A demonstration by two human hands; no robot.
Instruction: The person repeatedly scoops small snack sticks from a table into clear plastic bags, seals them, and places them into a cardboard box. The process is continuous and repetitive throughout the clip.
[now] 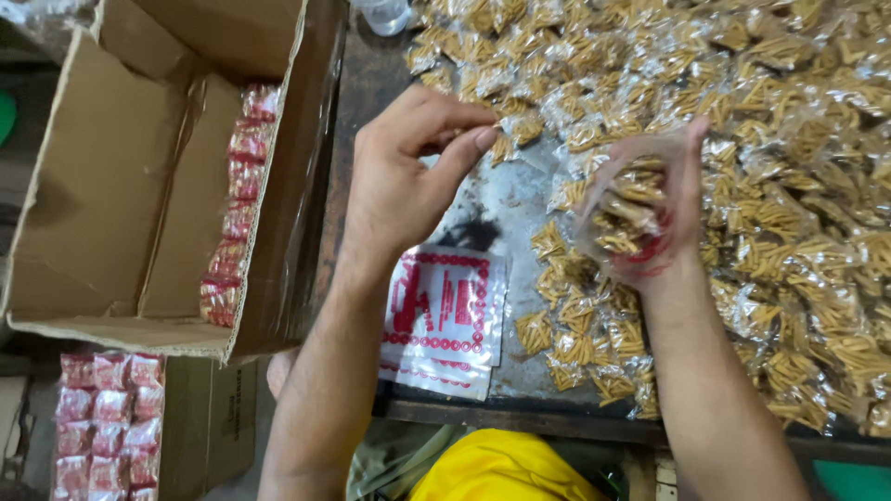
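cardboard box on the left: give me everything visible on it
The cardboard box is plain brown corrugated board, open at the top with flaps folded outward, edges a little frayed. It sits tilted at the left of the table. Inside, a column of red-and-clear packets lines its right wall; the rest of the interior looks bare. Neither hand touches it.

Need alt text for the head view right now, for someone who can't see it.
The right hand holds a clear bag stuffed with small snack packets, while the left hand pinches one small packet above a table heaped with packets. A cardboard box with red packs stands at left.
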